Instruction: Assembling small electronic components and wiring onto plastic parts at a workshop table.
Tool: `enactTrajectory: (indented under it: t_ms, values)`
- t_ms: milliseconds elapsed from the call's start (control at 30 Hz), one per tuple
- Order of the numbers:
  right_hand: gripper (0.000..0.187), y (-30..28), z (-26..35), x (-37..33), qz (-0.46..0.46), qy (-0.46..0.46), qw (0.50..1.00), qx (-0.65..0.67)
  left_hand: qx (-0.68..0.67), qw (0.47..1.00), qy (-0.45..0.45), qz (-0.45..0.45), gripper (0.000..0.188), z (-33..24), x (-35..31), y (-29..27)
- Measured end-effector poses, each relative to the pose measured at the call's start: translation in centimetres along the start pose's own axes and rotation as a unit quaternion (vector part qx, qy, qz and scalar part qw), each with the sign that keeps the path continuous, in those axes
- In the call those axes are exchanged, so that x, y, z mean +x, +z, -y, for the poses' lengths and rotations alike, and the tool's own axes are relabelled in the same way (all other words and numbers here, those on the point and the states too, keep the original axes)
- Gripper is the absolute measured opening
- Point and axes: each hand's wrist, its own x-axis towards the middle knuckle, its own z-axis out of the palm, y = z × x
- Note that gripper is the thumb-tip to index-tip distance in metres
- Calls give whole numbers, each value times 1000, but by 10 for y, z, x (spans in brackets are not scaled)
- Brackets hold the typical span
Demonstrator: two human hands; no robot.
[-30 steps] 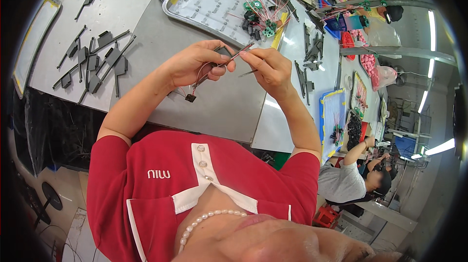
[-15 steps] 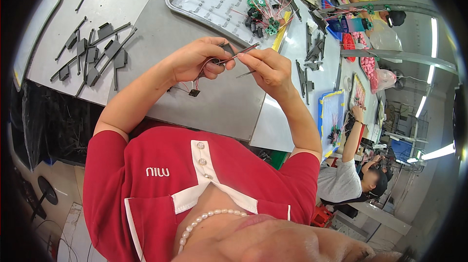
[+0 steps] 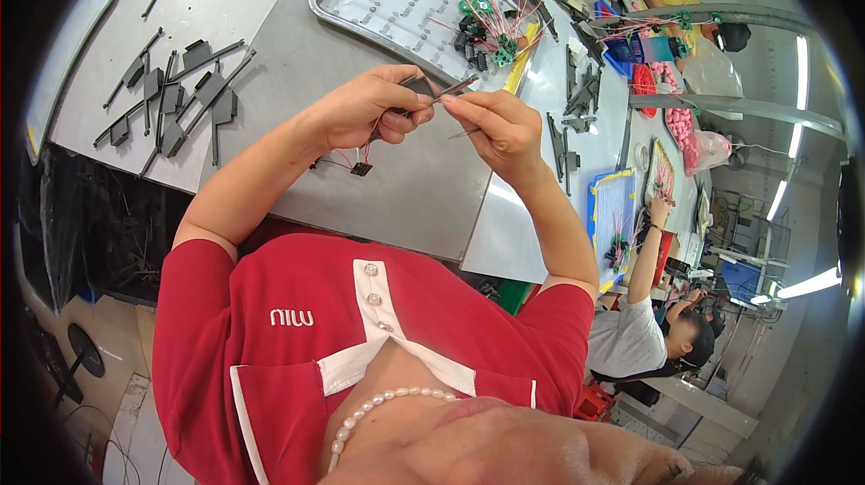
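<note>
My left hand (image 3: 383,106) is closed around a black plastic part (image 3: 416,86) with a slim arm, above the grey table. A small dark circuit board (image 3: 361,169) dangles below this hand on thin red and black wires. My right hand (image 3: 500,129) is closed, its thumb and index fingertips pinched at the slim end of the black part, where a wire runs. A thin pointed metal tool (image 3: 464,134) sticks out from under the right hand's fingers. Its kind is mostly hidden by the palm.
Several black plastic parts (image 3: 171,102) lie at the left, more (image 3: 581,88) at the right. Beyond my hands stands a metal tray (image 3: 315,0) with green circuit boards (image 3: 505,50) and red wires. A blue tray (image 3: 595,215) and a co-worker (image 3: 626,336) are at the right.
My right hand has shifted very slightly while its fingertips stay pinched at the black part. The dangling circuit board has swung a little. My left hand keeps its hold.
</note>
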Motion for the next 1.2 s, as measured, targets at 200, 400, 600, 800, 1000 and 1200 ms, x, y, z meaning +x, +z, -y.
enactTrajectory:
  t_ms: [200,400,600,800,1000,1200]
  values:
    - [33,-6,8,0,35,-80,991,-104,27,1000,10,1,13,6,3,-2]
    - [33,-10,21,12,120,-3,987,-103,61,997,28,-45,12,11,6,-3]
    - [31,-24,15,13,133,142,978,-72,43,997,46,-48,14,9,7,-5]
    - [30,-23,22,16,189,253,948,29,83,991,78,-70,17,11,6,-2]
    - [32,-22,17,22,110,22,969,-220,86,991,81,-66,16,8,5,-1]
    - [31,-22,22,27,136,-9,958,-253,88,990,81,-70,15,9,4,-1]
